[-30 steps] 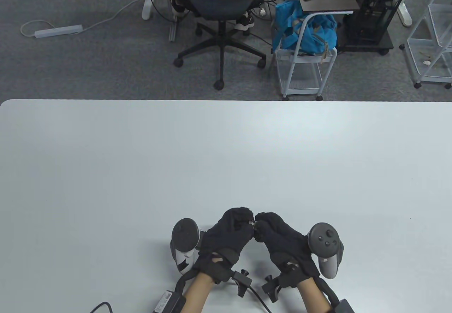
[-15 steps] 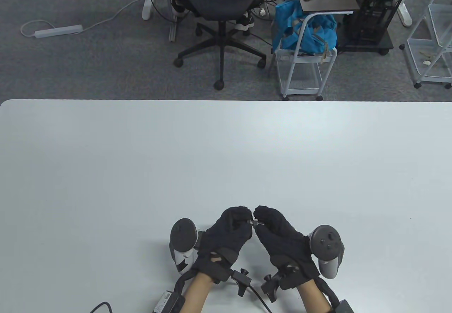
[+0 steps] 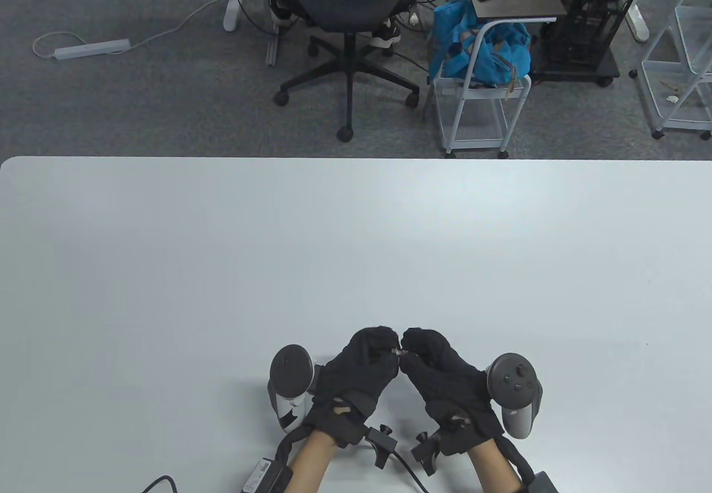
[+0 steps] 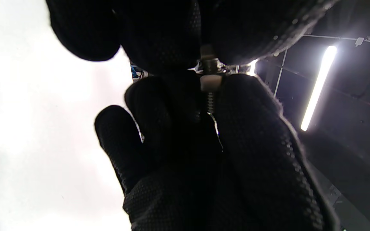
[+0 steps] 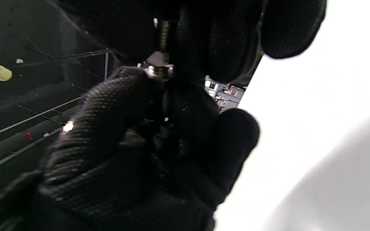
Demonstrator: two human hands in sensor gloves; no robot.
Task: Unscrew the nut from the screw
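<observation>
Left wrist view: my right hand (image 3: 445, 373) pinches the nut (image 4: 210, 82), left hand (image 3: 361, 368) the screw (image 4: 210, 102) beside it; gloved fingertips could slip and drop either.

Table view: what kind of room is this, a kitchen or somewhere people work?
Probably an office or lab workspace. Beyond the white table stand a black swivel chair on grey carpet, a power strip on the floor, and a computer tower.
</observation>
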